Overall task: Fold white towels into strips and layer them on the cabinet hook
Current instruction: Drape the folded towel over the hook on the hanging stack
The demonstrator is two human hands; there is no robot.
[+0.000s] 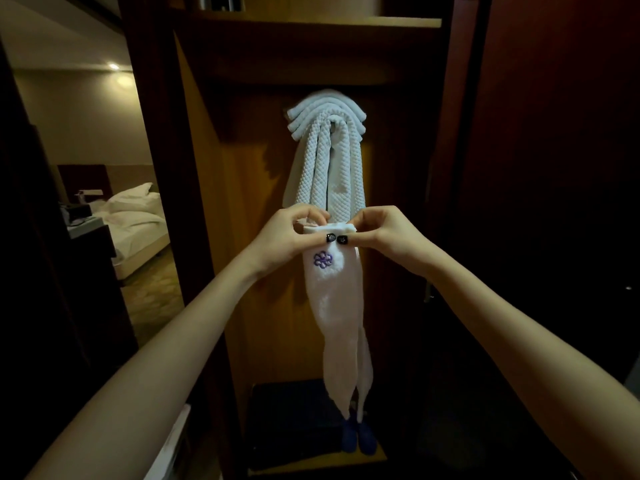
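A white towel (337, 317) folded into a narrow strip hangs straight down from both my hands; a purple flower is stitched near its top. My left hand (287, 235) and my right hand (388, 233) pinch its upper edge side by side, thumbs touching in front. Just above and behind them, several white waffle-weave towels (327, 157) are draped in layers over the cabinet hook (333, 124), which is almost fully covered by them. The held towel's top edge sits just below the hanging towels' lower ends.
The hook is on the back panel of an open wooden cabinet (242, 237) with a shelf (311, 24) above. Blue shoes (358, 436) stand on the cabinet floor. A dark door (554, 168) is at right. A bed (135, 216) shows through the opening at left.
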